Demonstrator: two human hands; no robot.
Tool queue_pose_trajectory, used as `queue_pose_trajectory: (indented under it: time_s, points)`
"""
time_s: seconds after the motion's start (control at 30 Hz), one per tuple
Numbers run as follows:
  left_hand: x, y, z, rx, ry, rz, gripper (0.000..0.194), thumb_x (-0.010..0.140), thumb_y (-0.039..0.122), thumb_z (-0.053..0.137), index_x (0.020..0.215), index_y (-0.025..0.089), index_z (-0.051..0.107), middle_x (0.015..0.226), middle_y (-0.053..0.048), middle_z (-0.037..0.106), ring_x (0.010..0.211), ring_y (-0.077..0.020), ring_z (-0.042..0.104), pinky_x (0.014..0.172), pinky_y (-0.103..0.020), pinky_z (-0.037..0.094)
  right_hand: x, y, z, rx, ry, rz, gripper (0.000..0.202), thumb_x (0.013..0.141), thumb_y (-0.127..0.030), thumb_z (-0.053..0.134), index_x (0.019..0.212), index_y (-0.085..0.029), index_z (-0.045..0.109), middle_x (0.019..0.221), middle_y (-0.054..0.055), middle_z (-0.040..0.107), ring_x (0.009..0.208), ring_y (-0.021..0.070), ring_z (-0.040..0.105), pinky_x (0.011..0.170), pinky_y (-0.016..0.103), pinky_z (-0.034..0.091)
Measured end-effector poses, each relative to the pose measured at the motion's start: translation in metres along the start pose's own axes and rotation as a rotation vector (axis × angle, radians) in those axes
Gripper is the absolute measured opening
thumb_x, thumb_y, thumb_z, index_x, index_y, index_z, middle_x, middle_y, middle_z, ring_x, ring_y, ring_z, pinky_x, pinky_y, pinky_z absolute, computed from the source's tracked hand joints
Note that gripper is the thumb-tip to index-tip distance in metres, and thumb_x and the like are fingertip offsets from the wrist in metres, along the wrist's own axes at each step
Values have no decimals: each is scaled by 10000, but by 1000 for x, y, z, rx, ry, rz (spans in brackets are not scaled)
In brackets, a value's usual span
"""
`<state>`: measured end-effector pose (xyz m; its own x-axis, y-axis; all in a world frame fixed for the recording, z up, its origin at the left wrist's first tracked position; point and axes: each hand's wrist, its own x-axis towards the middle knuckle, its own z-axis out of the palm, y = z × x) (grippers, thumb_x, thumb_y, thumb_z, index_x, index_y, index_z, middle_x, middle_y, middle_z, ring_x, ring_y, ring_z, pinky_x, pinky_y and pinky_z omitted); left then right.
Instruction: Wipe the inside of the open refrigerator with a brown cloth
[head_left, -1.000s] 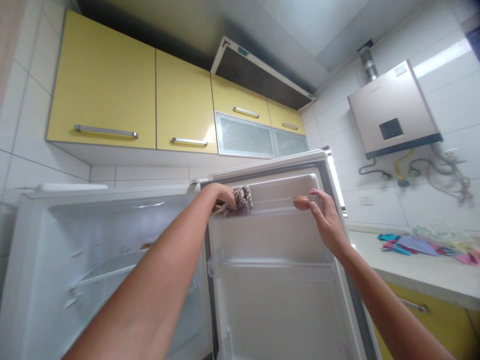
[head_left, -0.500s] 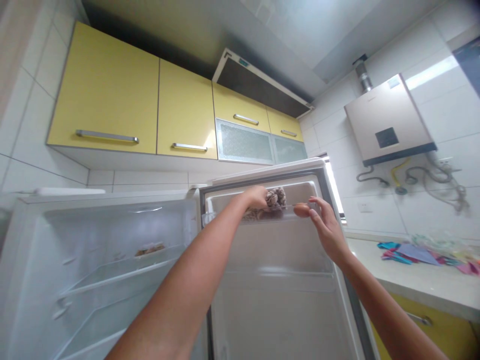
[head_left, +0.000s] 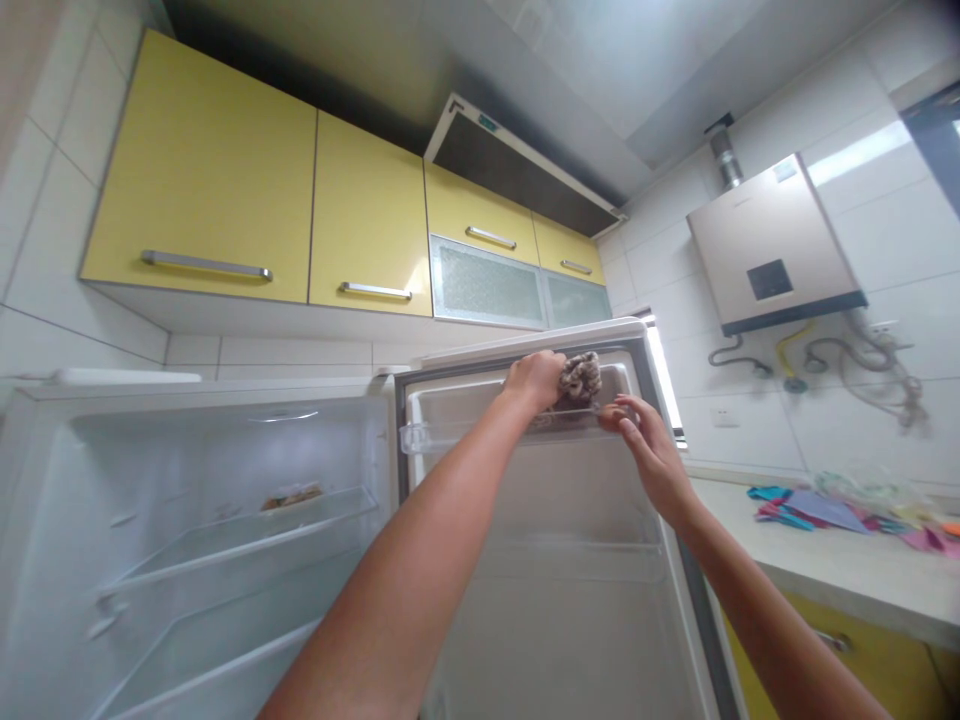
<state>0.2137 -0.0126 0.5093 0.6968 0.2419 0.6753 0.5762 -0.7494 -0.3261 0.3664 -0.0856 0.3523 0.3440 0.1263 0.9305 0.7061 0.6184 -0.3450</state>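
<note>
Kitchen w/ open fridge. L hand: fingers gripping patterned cloth, in clear upper door shelf. R hand: fingers bent at shelf's R end; grip can't be told. Far R: pale tabletop w/ coloured cloths, water heater on tiled wall. Above: yellow cupboards.

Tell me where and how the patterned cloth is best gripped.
Probably by the bunched upper part of the patterned cloth, from the left, as the left hand does: that part bulges above the clear door shelf, whose front stands before the rest.
</note>
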Motion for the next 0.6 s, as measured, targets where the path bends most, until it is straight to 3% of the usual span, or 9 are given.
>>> queue_pose_trajectory:
  time_s: [0.2,0.4,0.5,0.6]
  points:
    - [-26,-42,-2,113,2,-103,312,861,276,575,1166,251,635,1229,-114,691,1155,-287,666,926,-366,524,0,7,-1,19,-6,14,499,924,-623,468,1268,-277,571,1382,108,587,1341,305,505,1182,553,347]
    - [-66,-108,-14,208,-32,-299,274,887,181,542,1137,202,653,1221,-131,697,1147,-289,665,940,-410,522,-1,10,-1,32,-14,29,475,937,-607,472,1280,-294,569,1400,94,573,1359,292,490,1203,563,302]
    - [-83,-137,-18,224,-41,-449,251,930,243,562,1148,154,649,1201,-132,703,1124,-275,667,957,-473,532,-2,8,-2,17,-14,26,480,938,-608,471,1285,-291,568,1391,99,583,1349,297,500,1197,574,304]
    - [-91,-150,-18,186,-38,-520,327,931,368,608,1176,154,641,1203,-119,703,1122,-260,663,984,-512,531,-3,6,-2,-7,-12,12,488,937,-611,467,1288,-287,567,1391,105,585,1347,303,502,1181,576,328]
